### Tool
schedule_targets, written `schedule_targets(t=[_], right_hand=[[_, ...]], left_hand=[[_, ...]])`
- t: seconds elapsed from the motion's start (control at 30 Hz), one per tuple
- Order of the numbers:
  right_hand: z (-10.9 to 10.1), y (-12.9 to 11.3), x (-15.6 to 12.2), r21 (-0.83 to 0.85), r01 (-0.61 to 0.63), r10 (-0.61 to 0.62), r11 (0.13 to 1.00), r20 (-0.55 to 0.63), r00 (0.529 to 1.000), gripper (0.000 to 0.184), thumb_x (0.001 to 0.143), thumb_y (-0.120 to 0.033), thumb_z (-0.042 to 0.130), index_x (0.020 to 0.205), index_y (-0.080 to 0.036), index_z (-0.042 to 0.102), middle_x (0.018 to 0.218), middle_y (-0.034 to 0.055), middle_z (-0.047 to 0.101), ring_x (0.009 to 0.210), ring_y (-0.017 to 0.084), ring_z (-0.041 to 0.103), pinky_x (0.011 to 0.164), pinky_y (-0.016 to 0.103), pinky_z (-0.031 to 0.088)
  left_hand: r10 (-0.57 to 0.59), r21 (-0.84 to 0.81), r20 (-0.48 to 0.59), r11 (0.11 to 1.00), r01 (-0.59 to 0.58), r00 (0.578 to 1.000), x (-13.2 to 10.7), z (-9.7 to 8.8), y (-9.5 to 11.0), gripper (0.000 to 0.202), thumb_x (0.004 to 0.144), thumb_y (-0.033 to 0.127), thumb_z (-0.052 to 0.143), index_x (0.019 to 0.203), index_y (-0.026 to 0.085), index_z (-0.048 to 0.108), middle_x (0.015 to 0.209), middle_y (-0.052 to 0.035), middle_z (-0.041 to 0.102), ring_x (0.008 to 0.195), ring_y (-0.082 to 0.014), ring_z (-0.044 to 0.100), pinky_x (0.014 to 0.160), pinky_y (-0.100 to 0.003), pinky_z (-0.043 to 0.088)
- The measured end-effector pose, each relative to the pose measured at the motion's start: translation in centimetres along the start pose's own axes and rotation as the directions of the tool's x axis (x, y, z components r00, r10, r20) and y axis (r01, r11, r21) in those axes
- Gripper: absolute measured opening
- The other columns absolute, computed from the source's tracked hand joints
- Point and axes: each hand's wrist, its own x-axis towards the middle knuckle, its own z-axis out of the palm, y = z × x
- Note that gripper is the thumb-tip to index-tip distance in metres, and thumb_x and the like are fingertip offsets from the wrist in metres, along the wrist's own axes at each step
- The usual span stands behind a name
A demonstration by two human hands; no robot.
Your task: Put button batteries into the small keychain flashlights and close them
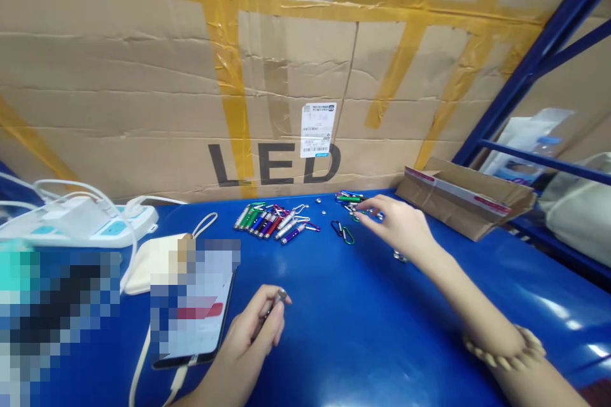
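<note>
Bright light leaves white glare on the blue tabletop [324, 324], while pixelation obscures the phone [203, 334] partly.

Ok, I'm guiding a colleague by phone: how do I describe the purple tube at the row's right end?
Find the big cardboard panel printed LED, behind the blue table. Below those letters lies a row of small coloured tubes with clips. Yours is the purple tube ending that row at the right, set apart by colour from its silver neighbour.
</note>
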Motion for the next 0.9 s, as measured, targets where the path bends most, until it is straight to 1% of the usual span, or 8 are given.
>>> schedule_targets(t=[0.07,0.13,0.23,0.33,0.43,0.63,0.77,0.9], right_hand=[[-0.7,1.9,0.6,-0.122,-0.192,0.207,0.974,0.126,0.970,0.020,0.086,-0.035,0.051,0.092,-0.026,0.067,0.099,0.0022,0.068,0.093,0.023,0.063,0.065,0.028,0.045],[-1.5,3.3,0.9,-0.166,-0.263,0.298,0.950,0.235,0.925,0.016,0.081,-0.033,0.057,0.087,-0.024,0.069,0.096,0.0041,0.069,0.096,0.027,0.062,0.067,0.031,0.045],[-2.4,4.3,0.5,-0.097,-0.267,0.282,0.959,0.440,0.852,0.010,0.069,-0.032,0.069,0.074,-0.023,0.069,0.083,0.0013,0.071,0.083,0.023,0.066,0.062,0.027,0.048],[-2.5,4.2,-0.3,-0.035,-0.340,0.283,0.940,0.641,0.713,0.013,0.059,-0.021,0.072,0.071,-0.020,0.068,0.066,0.0010,0.069,0.056,0.017,0.065,0.048,0.023,0.049],[-1.8,3.8,-0.8,-0.015,-0.403,0.291,0.915,0.715,0.635,0.015,0.057,-0.008,0.065,0.069,-0.015,0.065,0.057,0.0018,0.066,0.044,0.014,0.061,0.042,0.023,0.049],[-0.7,3.2,-0.7,0.047,-0.371,0.237,0.927,0.695,0.679,0.015,0.054,-0.002,0.054,0.061,-0.014,0.061,0.049,0.0029,0.062,0.043,0.016,0.058,0.041,0.024,0.047],[-0.7,3.2,-0.4,0.087,-0.244,0.138,0.966,0.622,0.771,0.015,0.054,-0.004,0.054,0.060,-0.016,0.058,0.056,0.0033,0.064,0.048,0.016,0.058,0.045,0.024,0.044],[-0.2,2.8,-0.2,0.164,-0.058,-0.034,0.985,0.506,0.862,0.011,0.055,-0.010,0.056,0.062,-0.019,0.056,0.063,-0.0001,0.064,0.058,0.014,0.059,0.053,0.022,0.043]], left_hand=[[0.000,-0.006,0.008,1.000,0.000,1.000,0.0,0.1,0.0,0.036,0.092,0.053,0.033,0.103,0.020,0.044,0.065,0.0049,0.039,0.059,-0.0139,0.036,0.058,-0.026,0.029],[0.004,-0.008,0.008,1.000,-0.004,1.000,0.0,0.1,0.0,0.038,0.091,0.055,0.033,0.103,0.020,0.043,0.064,0.0051,0.039,0.059,-0.0139,0.036,0.057,-0.026,0.029],[0.007,-0.004,0.005,1.000,-0.007,1.000,0.1,0.1,0.0,0.040,0.090,0.056,0.033,0.103,0.020,0.042,0.063,0.0054,0.038,0.058,-0.0138,0.036,0.057,-0.026,0.028],[0.007,0.007,0.013,1.000,-0.007,1.000,0.1,0.1,0.0,0.038,0.091,0.055,0.032,0.103,0.020,0.042,0.064,0.0053,0.039,0.058,-0.0139,0.036,0.057,-0.026,0.028],[0.004,0.014,0.013,1.000,-0.004,1.000,0.0,0.1,0.3,0.035,0.092,0.053,0.032,0.101,0.021,0.042,0.064,0.0053,0.039,0.059,-0.0140,0.036,0.058,-0.026,0.028],[0.006,0.027,0.009,1.000,-0.006,1.000,-0.3,0.1,1.2,0.030,0.093,0.046,0.032,0.095,0.020,0.046,0.063,0.0051,0.039,0.059,-0.0138,0.036,0.058,-0.026,0.029],[0.018,0.025,0.006,1.000,-0.019,1.000,-0.3,0.2,1.5,0.027,0.093,0.042,0.033,0.094,0.019,0.048,0.063,0.0050,0.040,0.059,-0.0135,0.037,0.057,-0.026,0.030],[0.021,0.023,0.006,1.000,-0.021,1.000,-0.3,0.2,1.4,0.026,0.094,0.039,0.033,0.093,0.019,0.050,0.061,0.0054,0.040,0.058,-0.0131,0.037,0.056,-0.025,0.029]])
